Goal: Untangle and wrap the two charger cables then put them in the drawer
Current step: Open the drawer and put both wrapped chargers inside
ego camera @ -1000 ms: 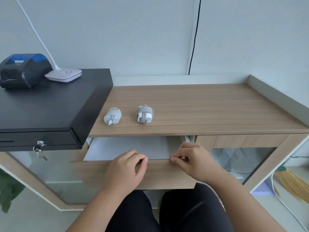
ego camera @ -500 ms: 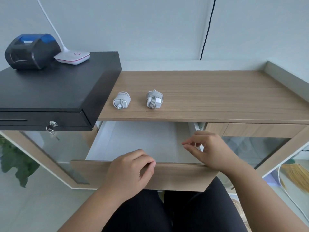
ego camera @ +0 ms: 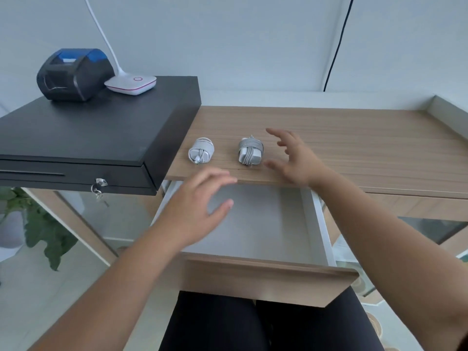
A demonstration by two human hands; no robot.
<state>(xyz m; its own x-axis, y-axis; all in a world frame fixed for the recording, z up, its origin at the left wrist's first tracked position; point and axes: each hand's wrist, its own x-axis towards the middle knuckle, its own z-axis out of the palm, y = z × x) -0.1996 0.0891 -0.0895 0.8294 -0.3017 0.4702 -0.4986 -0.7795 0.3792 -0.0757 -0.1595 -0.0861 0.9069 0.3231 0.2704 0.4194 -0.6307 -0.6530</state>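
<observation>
Drawer (ego camera: 255,279) stands pulled out under the wooden desk (ego camera: 354,138), nothing showing inside; both wrapped chargers sit side by side near the desk's front edge, the white charger (ego camera: 200,153) left, the grey-corded charger (ego camera: 250,154) right; right hand (ego camera: 295,158) spread just beside the grey one, left hand (ego camera: 196,209) splayed above the drawer, holding nothing

Two wrapped chargers on a wooden desk (ego camera: 354,138), left charger (ego camera: 200,153), right charger (ego camera: 250,152), right hand (ego camera: 295,158) spread just beside the right charger, left hand (ego camera: 195,209) spread above the pulled-out drawer (ego camera: 266,279), black cash box (ego camera: 96,138) far left
</observation>
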